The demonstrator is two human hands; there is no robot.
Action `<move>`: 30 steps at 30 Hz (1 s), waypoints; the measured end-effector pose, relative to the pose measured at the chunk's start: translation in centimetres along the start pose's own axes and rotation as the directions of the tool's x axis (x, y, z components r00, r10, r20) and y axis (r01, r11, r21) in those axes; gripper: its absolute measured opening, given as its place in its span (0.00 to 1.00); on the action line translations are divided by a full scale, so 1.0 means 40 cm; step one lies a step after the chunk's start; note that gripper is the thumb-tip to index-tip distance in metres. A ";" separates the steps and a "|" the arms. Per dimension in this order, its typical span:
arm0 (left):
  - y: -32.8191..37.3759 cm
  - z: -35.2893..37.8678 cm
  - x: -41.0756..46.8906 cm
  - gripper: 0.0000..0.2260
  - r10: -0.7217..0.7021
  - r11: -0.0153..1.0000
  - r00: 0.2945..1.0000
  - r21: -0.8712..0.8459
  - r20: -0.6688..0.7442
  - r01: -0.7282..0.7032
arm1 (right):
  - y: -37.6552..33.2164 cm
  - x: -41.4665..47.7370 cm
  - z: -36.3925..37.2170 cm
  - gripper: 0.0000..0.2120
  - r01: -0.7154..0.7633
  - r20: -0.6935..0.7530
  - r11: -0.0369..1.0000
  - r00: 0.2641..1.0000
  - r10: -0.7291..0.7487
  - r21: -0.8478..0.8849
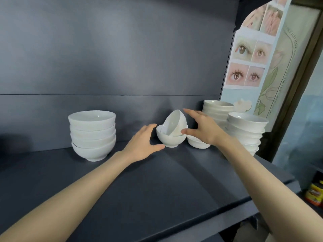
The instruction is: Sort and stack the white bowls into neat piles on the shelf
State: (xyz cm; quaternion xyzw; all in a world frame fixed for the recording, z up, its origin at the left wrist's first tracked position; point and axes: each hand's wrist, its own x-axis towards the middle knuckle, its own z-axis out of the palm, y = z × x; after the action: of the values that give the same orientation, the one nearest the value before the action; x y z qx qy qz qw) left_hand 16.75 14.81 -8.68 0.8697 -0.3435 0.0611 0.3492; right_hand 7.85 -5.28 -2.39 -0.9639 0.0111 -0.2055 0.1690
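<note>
A small white bowl [175,122] lies tilted on its side inside an upright small bowl [168,139] at the middle of the dark shelf [157,180]. My left hand [143,144] is open just left of the upright bowl, thumb near its base. My right hand [202,127] is open to the right of the tilted bowl, fingers spread around it; I cannot tell whether they touch it. Another small bowl [196,143] stands partly hidden behind my right hand. A neat pile of larger white bowls [92,133] stands at the left.
Two tall piles of white bowls [244,131] stand at the shelf's right end, one behind the other. A poster with eye pictures [248,55] hangs beyond them. The shelf's front edge [209,213] runs diagonally; packaged goods [314,193] sit lower right.
</note>
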 end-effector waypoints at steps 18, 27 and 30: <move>-0.069 0.131 0.161 0.30 -0.153 0.820 0.986 -0.566 -0.069 0.088 | 0.140 0.192 0.062 0.18 0.091 0.004 0.961 0.995 -0.096 0.261; -0.077 0.101 0.135 0.32 -0.226 0.845 0.967 -0.517 -0.120 0.133 | 0.145 0.182 0.099 0.17 0.007 -0.030 0.899 1.000 0.006 0.438; -0.084 0.097 0.120 0.38 -0.247 0.848 0.962 -0.506 -0.118 0.156 | 0.138 0.166 0.124 0.18 -0.012 -0.022 0.868 0.999 0.027 0.497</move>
State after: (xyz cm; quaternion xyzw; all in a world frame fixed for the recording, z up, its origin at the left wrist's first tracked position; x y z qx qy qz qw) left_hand 22.00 11.36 -11.82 0.7743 -0.2213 0.0123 0.5927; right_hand 16.18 -9.50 -5.87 -0.8849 -0.0299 -0.2132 0.4131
